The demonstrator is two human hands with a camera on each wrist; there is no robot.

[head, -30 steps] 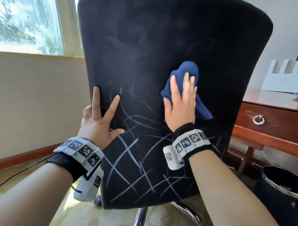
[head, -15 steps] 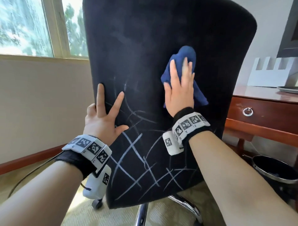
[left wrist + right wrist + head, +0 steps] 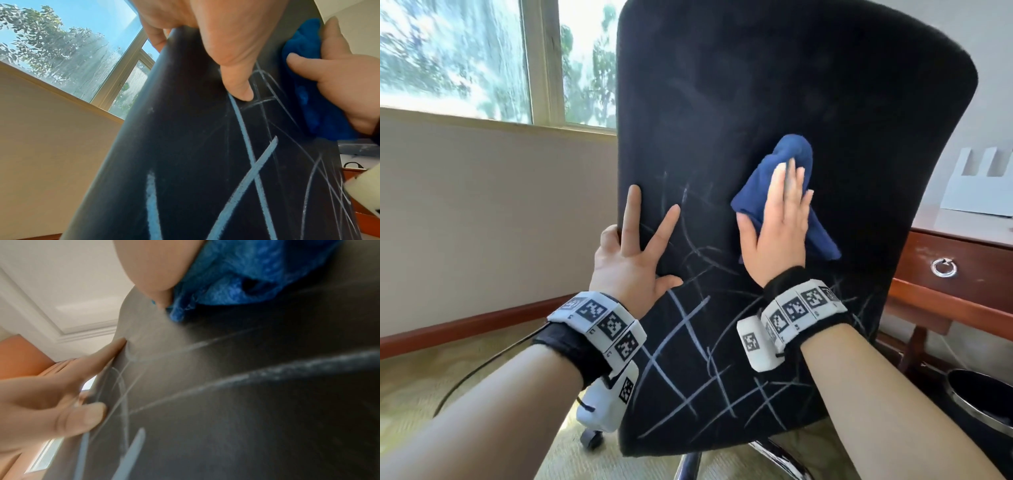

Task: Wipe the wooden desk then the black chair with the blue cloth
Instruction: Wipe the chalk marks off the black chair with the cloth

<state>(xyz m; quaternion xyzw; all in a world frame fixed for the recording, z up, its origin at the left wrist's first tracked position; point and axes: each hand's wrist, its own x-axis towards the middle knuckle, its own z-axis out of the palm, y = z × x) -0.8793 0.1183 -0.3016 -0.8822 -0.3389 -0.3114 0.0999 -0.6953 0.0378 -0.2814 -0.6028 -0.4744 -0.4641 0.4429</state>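
Note:
The black chair (image 3: 808, 85) stands with its back towards me, the lower half crossed by pale chalk lines (image 3: 681, 325). My right hand (image 3: 787, 205) lies flat with straight fingers and presses the bunched blue cloth (image 3: 796, 147) against the middle of the chair back. My left hand (image 3: 633, 263) holds the chair's left edge: two fingers lie straight on the back, the outer fingers curl round the edge. The left wrist view shows its thumb (image 3: 236, 78) on the fabric and the cloth (image 3: 304, 40) beyond. The wooden desk (image 3: 962, 250) stands to the right behind the chair.
The desk has a drawer with a ring pull (image 3: 941, 267) and a white cardboard stand (image 3: 976, 185) on top. A dark round bin (image 3: 986, 397) sits on the carpet at lower right. A window (image 3: 465, 58) and a beige wall are to the left. The chair's caster (image 3: 589, 438) shows below.
My right hand slid the cloth up the chair back a little, then back down. The left hand kept its hold on the left edge. My view shifted left.

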